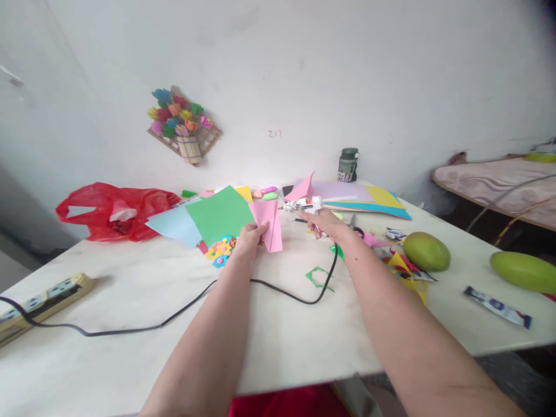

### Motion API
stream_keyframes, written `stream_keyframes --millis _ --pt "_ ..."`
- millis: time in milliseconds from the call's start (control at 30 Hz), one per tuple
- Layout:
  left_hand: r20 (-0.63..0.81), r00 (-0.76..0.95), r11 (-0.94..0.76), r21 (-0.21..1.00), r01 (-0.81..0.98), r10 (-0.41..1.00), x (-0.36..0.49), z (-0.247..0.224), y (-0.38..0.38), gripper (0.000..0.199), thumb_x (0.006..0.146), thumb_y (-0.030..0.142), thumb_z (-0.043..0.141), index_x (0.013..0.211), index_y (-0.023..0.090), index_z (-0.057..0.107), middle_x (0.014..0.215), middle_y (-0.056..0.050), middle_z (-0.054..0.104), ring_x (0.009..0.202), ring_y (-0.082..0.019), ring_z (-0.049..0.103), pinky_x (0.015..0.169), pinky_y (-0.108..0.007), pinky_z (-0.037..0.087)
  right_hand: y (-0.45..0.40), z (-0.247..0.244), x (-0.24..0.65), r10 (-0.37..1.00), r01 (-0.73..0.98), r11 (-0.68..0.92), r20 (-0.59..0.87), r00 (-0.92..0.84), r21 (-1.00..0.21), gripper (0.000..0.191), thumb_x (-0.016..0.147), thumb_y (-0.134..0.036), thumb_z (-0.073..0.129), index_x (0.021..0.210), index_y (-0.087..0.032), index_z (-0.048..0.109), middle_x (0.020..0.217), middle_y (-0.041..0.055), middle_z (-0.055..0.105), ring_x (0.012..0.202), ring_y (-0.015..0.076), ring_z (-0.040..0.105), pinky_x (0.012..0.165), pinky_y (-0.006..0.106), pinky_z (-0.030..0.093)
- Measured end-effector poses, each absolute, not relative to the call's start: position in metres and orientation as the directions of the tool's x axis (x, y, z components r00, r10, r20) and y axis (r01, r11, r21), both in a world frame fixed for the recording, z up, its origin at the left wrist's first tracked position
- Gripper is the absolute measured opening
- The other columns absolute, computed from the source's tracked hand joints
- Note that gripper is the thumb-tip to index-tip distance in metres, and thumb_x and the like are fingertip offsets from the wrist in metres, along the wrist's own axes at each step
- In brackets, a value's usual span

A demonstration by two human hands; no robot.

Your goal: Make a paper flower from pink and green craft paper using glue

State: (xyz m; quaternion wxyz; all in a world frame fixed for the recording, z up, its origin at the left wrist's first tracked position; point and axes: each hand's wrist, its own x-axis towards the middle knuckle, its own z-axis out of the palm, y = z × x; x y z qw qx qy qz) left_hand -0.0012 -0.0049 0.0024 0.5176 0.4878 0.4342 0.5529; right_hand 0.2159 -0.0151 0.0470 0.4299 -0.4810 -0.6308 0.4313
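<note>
Pink folded paper [271, 229] stands tilted in my left hand [252, 238], its fingers and thumb closed on the lower left edge. To the right, my right hand [325, 223] is closed around a white glue gun [318, 204], whose black cord [278, 289] runs down and left across the table. A pen with a dark tip [299, 219] lies just left of my right hand. Below the left hand's side are small colourful paper flowers [220, 250], beside a green sheet [221, 215] and a light blue sheet [180, 225].
A red plastic bag [102, 217] and a power strip [52, 302] are at the left. Green paper scraps [317, 276] lie centre. On the right are two green mangoes [427, 251], a tube [497, 307] and yellow scraps [402, 269]. A dark bottle [348, 165] stands behind.
</note>
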Motion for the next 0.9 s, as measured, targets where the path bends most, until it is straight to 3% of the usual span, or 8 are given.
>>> stream_keyframes --millis 500,900 --pt "0.082 0.063 -0.072 0.987 -0.142 0.995 0.0003 0.0017 -0.0060 0.033 0.056 0.040 0.072 0.069 0.012 0.058 0.047 0.002 0.052 0.037 -0.006 0.042 0.037 -0.019 0.025 -0.0139 0.0468 0.2126 0.984 0.217 0.170 0.156 -0.083 -0.961 0.037 0.068 -0.051 0.063 0.063 -0.016 0.051 0.042 -0.0054 0.045 0.029 0.0056 0.037 0.031 0.021 0.036" --pt "0.077 0.061 -0.066 0.984 -0.165 0.995 0.0003 0.0020 -0.0058 0.035 0.055 0.040 0.073 0.070 0.012 0.058 0.047 0.002 0.052 0.037 -0.006 0.042 0.037 -0.020 0.025 -0.0138 0.0470 0.2125 0.984 0.217 0.157 0.133 -0.122 -0.963 0.038 0.067 -0.051 0.064 0.064 -0.015 0.051 0.044 -0.0052 0.045 0.028 0.0048 0.037 0.029 0.019 0.033"
